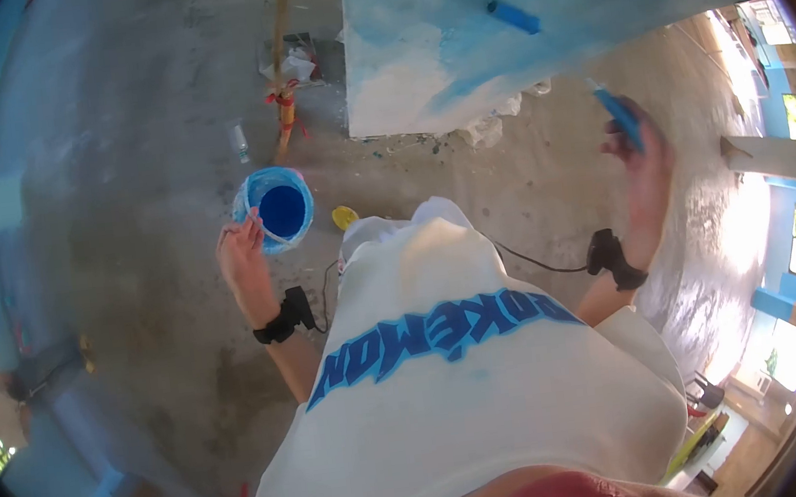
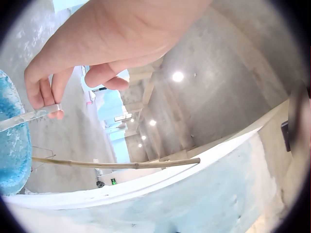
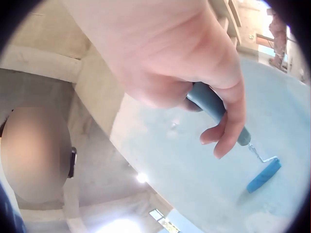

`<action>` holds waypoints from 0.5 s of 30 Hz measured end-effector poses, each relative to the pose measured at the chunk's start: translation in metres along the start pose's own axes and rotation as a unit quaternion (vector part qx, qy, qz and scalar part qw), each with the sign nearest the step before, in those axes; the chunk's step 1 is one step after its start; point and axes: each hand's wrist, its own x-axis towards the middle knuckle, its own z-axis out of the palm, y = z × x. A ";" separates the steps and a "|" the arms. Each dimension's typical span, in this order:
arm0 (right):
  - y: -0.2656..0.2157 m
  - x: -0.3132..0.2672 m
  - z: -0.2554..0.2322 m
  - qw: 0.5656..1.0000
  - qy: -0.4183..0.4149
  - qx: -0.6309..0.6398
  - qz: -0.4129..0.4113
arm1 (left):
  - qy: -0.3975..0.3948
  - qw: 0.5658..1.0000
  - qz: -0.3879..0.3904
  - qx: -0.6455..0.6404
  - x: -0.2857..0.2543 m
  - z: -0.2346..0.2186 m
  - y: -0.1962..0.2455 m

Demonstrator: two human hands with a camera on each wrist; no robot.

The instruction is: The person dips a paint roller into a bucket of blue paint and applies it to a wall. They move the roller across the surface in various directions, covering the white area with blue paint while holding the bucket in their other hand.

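Observation:
At the left of the head view, my left hand (image 1: 244, 258) grips the white bail handle (image 2: 30, 116) of a paint-smeared bucket (image 1: 300, 183). Deep blue paint (image 1: 283, 212) shows inside the bucket. My right hand (image 1: 645, 157) holds a paint roller by its blue-grey handle (image 3: 209, 103), fingers wrapped around the grip. The blue roller sleeve (image 1: 515, 16) lies against a pale wall (image 1: 399, 81) partly coated in light blue, with a thin metal frame (image 3: 257, 154) linking it to the handle. In the right wrist view the sleeve sits well beyond the fingertips.
A bamboo pole (image 1: 281, 46) with red ties stands left of the wall. Close to the bucket are a small clear bottle (image 1: 241, 144) and a yellow object (image 1: 344, 217) on the concrete floor (image 1: 142, 238). Crumpled plastic (image 1: 483, 131) lies along the wall's base.

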 end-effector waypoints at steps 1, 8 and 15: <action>-0.012 -0.006 -0.008 1.000 0.013 0.006 -0.015 | -0.003 1.000 -0.009 -0.002 0.001 -0.003 -0.002; 0.010 -0.006 0.020 0.999 0.017 -0.015 0.033 | 0.009 1.000 -0.011 -0.017 -0.001 0.004 0.006; 0.166 0.034 0.102 0.984 -0.104 0.100 0.103 | 0.002 0.998 0.031 -0.050 -0.010 0.004 0.011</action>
